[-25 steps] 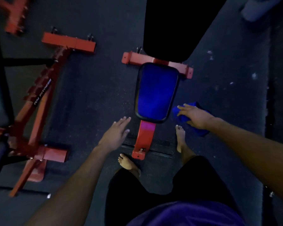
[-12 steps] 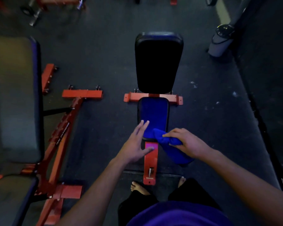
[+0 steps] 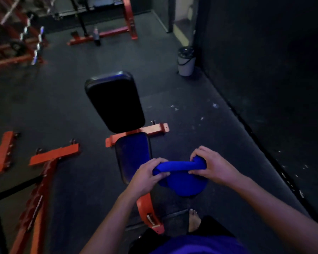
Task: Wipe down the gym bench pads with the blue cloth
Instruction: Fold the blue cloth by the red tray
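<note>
A gym bench stands on the dark floor in front of me. Its black back pad [image 3: 115,101] is raised and tilted away; its seat pad [image 3: 132,153] looks blue in the dim light. The blue cloth [image 3: 182,175] is held in the air over the near right edge of the seat pad. My left hand [image 3: 147,176] grips its left end and my right hand [image 3: 212,166] grips its right end, with the cloth stretched between them and a fold hanging below.
The bench's orange frame [image 3: 149,209] runs toward my bare foot [image 3: 194,219]. Another orange frame [image 3: 42,182] lies at the left. A grey bin [image 3: 186,61] stands by the dark wall at right. A rack [image 3: 116,32] and a bottle [image 3: 96,36] are at the back.
My left hand, which was open near the seat pad, has taken hold of the cloth's left end. Both hands now hold the cloth up. My view has tilted up.
</note>
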### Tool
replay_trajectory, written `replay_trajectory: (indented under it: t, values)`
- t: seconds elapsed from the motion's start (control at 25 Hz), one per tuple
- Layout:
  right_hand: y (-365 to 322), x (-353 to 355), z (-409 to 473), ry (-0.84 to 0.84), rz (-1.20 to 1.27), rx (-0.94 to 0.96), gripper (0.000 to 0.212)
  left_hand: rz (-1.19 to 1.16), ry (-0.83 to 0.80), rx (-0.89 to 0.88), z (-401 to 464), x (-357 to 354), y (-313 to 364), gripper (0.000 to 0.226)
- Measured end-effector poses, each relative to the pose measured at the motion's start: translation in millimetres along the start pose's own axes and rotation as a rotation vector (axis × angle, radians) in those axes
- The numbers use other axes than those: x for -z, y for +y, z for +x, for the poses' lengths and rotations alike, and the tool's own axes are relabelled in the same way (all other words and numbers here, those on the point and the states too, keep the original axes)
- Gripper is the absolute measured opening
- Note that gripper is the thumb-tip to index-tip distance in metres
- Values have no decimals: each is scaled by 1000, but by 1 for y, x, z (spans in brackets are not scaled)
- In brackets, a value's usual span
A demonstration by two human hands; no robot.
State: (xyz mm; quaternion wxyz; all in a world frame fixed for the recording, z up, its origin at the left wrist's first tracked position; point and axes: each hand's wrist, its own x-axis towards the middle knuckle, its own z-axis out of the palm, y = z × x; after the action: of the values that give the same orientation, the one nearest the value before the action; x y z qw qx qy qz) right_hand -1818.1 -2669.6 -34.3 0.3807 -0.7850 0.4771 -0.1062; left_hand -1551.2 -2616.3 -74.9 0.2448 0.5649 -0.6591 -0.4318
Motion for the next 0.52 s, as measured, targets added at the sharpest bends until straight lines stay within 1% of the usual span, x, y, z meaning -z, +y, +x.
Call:
replay_trajectory:
  t: [0.12, 0.2, 0.32, 0.52]
  values:
    - [16, 17, -34, 82, 41, -100, 27, -61, -79, -50, 21, -9, 20, 22]
    - [14, 16, -58, 167, 53, -168, 27, -128, -115, -67, 27, -15, 27, 22]
    - [-1, -3, -98, 307, 69, -299, 27, -211, -164, -83, 27, -16, 27, 27]
    - [-37, -52, -170, 561, 112, -552, 20, -297, -351, -148, 13, -30, 29, 35]
